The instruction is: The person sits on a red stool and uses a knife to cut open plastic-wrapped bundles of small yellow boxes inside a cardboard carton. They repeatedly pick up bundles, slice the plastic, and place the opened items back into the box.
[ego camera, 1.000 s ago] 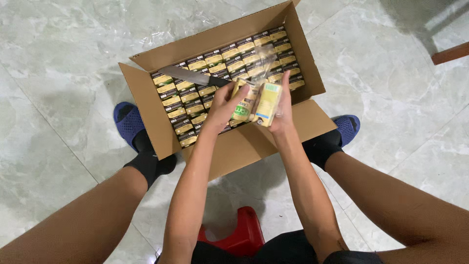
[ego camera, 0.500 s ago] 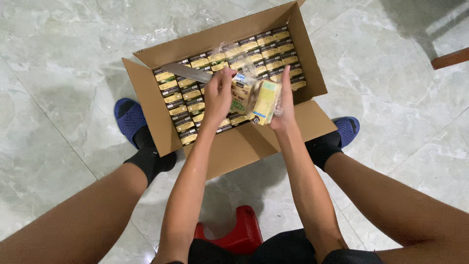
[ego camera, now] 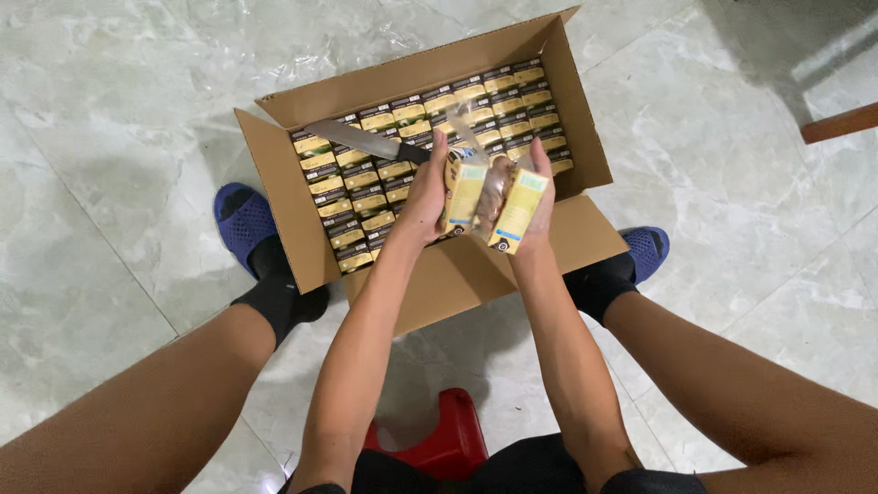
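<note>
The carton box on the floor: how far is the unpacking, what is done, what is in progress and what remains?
Done: the cardboard box is open, flaps out, a knife lying on the packs. In hand: the left hand and right hand hold one plastic-wrapped bundle of small cartons above the box. Left: the rows of cartons fill nearly the whole box.

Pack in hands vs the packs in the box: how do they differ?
The pack is lifted out, gripped between the left hand and right hand; the boxed cartons lie in tight rows. The held pack's clear wrap looks loose on top; the rows look undisturbed. Both are yellow-green cartons.
</note>
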### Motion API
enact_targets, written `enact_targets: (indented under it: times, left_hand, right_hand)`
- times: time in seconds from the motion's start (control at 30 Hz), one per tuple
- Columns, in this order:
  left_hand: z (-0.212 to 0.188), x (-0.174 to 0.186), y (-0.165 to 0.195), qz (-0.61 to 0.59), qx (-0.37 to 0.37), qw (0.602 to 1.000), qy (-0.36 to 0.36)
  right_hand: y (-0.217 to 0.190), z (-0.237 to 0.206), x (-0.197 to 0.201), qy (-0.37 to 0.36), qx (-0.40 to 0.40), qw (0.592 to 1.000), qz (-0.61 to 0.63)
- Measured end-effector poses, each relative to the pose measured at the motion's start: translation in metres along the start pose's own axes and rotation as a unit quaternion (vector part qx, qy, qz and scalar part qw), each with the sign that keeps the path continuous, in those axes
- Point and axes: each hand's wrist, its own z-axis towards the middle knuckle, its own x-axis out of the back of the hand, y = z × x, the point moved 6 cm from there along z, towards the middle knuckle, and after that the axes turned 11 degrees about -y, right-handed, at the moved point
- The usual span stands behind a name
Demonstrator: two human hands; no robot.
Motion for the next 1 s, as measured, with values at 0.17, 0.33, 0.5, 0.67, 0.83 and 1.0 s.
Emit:
enact_targets:
  times: [0.17,0.33,0.5,0.67,0.83,1.0]
  left_hand:
    - [-0.005,-0.002,-0.001,-0.012,0.034,0.999,-0.025]
    - [-0.012,-0.019,0.023,-0.242,-0.081,0.938,-0.236]
    - [-0.01,0.014,0.031,-0.1,-0.105,0.985,-0.093]
    - [-0.014,0.057,0.034,-0.053,-0.132,0.989,0.026]
    - [-0.02,0.09,0.029,-0.22,-0.152,0.957,0.115]
    - [-0.024,0.103,0.041,-0.224,-0.208,0.948,0.086]
  right_hand:
    - [-0.001,-0.002,0.007,-0.029,0.119,0.989,0.086]
    - [0.006,-0.001,0.01,-0.019,0.059,0.995,0.083]
    - [-0.012,-0.001,-0.005,0.036,0.065,0.996,-0.056]
    - [-0.023,0.003,-0.026,0.048,0.109,0.991,-0.059]
    - [-0.029,-0.004,0.005,0.119,0.167,0.979,-0.009]
    - [-0.039,-0.013,0.058,0.21,0.217,0.951,-0.06]
